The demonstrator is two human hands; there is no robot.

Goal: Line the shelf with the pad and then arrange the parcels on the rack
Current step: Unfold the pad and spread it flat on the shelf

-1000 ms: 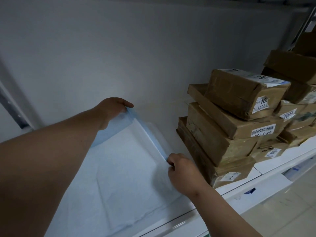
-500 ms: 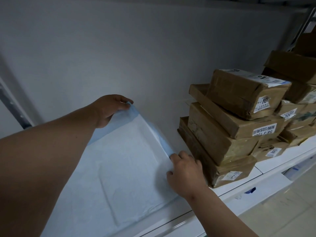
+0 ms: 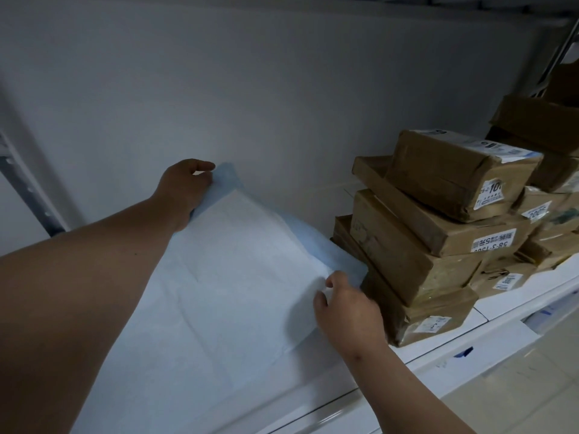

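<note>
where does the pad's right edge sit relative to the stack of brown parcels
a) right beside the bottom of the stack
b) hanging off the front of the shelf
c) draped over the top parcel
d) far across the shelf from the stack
a: the pad ends at its blue border right beside the bottom of the parcels, with the right hand at that edge.

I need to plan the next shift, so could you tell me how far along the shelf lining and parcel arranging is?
Done: the pad lies spread on the shelf. In hand: the left hand grips its far corner and the right hand pinches its near right edge, where the blue border is folded over. Left: flattening it, then arranging the parcels stacked beside it.
</note>
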